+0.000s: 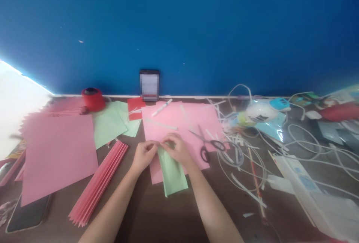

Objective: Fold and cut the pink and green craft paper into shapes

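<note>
A folded strip of light green paper (173,174) hangs toward me from between my two hands, over a pink sheet (196,117). My left hand (146,155) pinches its far left corner, fingertips closed. Beside it, my right hand (176,148) also has its fingers closed on the strip's far end. The fingertips of both hands nearly meet there. To the right of my right hand lie scissors (206,144) with dark handles, blades apart, on the pink sheet. A white marker (162,107) and thin pale paper strips rest farther back on that sheet.
At left are an accordion-folded pink paper (98,183), a large pink sheet (60,153), green sheets (109,123) and a red tape roll (93,100). A phone (149,86) leans on the blue wall. White cables (263,157), a pencil (256,183) and paper scraps clutter the right.
</note>
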Tool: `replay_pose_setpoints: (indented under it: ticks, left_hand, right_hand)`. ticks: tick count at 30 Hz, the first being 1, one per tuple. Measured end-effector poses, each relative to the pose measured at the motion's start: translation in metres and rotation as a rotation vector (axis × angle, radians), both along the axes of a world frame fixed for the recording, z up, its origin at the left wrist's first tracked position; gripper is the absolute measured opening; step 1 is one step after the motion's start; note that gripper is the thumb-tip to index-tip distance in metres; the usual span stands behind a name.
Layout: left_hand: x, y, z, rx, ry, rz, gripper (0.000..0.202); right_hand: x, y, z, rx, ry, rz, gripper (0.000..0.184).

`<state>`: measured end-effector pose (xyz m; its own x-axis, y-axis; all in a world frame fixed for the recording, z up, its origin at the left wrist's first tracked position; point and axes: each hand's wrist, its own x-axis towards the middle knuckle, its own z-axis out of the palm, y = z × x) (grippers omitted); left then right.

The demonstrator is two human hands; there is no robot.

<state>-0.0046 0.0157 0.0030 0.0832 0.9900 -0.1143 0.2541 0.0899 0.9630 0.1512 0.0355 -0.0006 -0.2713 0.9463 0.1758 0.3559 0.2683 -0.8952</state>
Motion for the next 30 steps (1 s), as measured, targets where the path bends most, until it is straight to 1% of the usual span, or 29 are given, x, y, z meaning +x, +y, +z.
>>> replay_pose_setpoints:
  ticks: [5, 10, 13, 16, 22, 24, 26, 28, 30]
  left_hand:
    - [-0.0004, 0.0003, 0.0005, -0.008, 0.002, -0.002, 0.024]
    - [-0.0005, -0.0003, 0.0006, -0.016, -0.05, -0.014, 0.023]
    - [0.0, -0.0017, -0.0008, -0.027, -0.134, -0.037, 0.023]
    - [-0.0003, -0.0036, -0.0033, -0.061, -0.201, -0.092, 0.03]
    - [-0.0053, -0.0044, -0.0066, -0.142, -0.226, -0.136, 0.037]
    - [-0.007, -0.0038, -0.0045, -0.145, -0.234, -0.178, 0.04]
    - [-0.0083, -0.0028, -0.0016, -0.112, -0.217, -0.19, 0.04]
    - [-0.0089, -0.0017, -0.0001, -0.058, -0.191, -0.156, 0.035]
    - [-0.0089, -0.0001, -0.0014, -0.041, -0.215, -0.067, 0.03]
  right_hand:
    - [-0.0004, -0.0003, -0.001, -0.005, 0.006, -0.011, 0.005]
    - [-0.0007, -0.0005, -0.0014, -0.027, 0.026, -0.03, 0.004]
    - [-0.0009, -0.0004, -0.0018, -0.059, 0.095, -0.061, 0.002]
    - [-0.0009, 0.0, -0.0033, -0.111, 0.202, -0.109, 0.004]
    - [0.0003, 0.0012, -0.0055, -0.205, 0.397, -0.298, 0.01]
    - [0.0017, 0.0024, -0.0055, -0.206, 0.442, -0.392, 0.013]
    - [0.0036, 0.0038, -0.0049, -0.181, 0.458, -0.515, 0.016]
    - [0.0054, 0.0047, -0.0039, -0.135, 0.448, -0.645, 0.017]
    - [0.0069, 0.0043, -0.0028, -0.088, 0.43, -0.732, 0.017]
